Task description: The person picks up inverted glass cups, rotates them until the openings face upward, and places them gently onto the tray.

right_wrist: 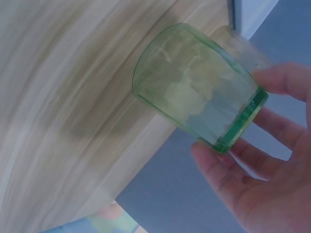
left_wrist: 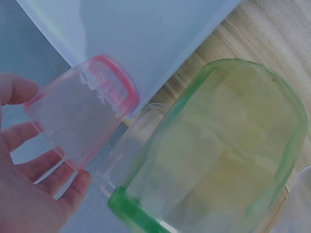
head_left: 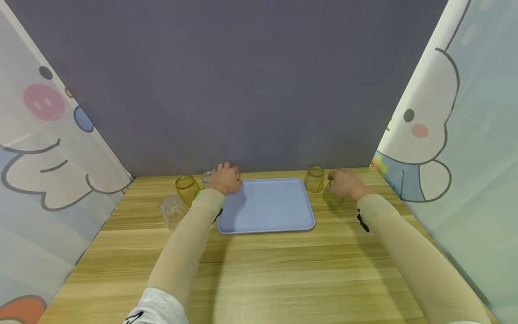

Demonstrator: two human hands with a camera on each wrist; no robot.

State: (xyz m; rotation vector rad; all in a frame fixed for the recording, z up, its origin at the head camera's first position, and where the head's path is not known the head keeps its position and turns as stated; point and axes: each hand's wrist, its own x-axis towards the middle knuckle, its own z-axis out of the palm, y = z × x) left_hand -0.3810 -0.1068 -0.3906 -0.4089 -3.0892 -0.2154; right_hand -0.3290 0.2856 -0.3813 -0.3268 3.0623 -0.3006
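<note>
In the left wrist view, the fingers and thumb of my left hand (left_wrist: 36,179) grip a pink-tinted glass (left_wrist: 80,114) by one end. Its thick pink end points toward the pale blue tray (head_left: 267,204). Seen from the head, my left hand (head_left: 225,179) is over the tray's far left corner and mostly hides that glass. To the right of the tray, my right hand (head_left: 346,182) holds a green glass (right_wrist: 194,87) by its thick base, the wide rim turned down toward the table. An amber glass (head_left: 314,180) stands between this hand and the tray.
Left of the tray stand an amber glass (head_left: 187,189), a small clear glass (head_left: 208,178), another clear glass (head_left: 172,211) and a green glass (left_wrist: 223,145), largely behind my left forearm in the head view. A grey panel (head_left: 259,90) rises behind the wooden table (head_left: 275,274).
</note>
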